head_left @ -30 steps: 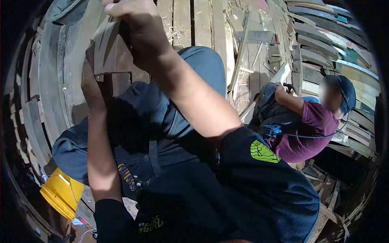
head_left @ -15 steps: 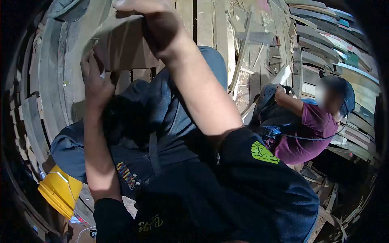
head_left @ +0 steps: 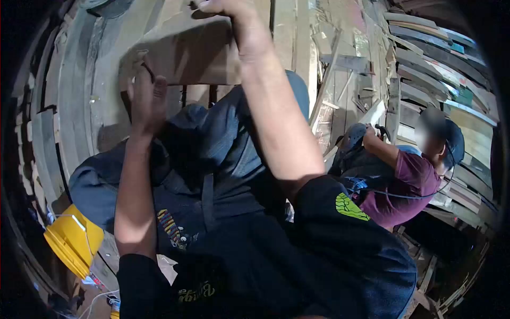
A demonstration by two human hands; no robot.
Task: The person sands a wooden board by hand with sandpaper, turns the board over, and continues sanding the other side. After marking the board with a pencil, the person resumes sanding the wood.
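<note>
Both hands (head_left: pixel 146 100) flank a board (head_left: pixel 194 56), possibly touching.

A yellow-green print (head_left: pixel 351 207) marks the dark shirt (head_left: pixel 303 266).

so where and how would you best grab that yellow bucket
Probably by the wire handle, coming from beside the person's left leg: the thin loop crosses the side of the yellow bucket nearest that leg, so it should hook more easily than the wide body.
</note>
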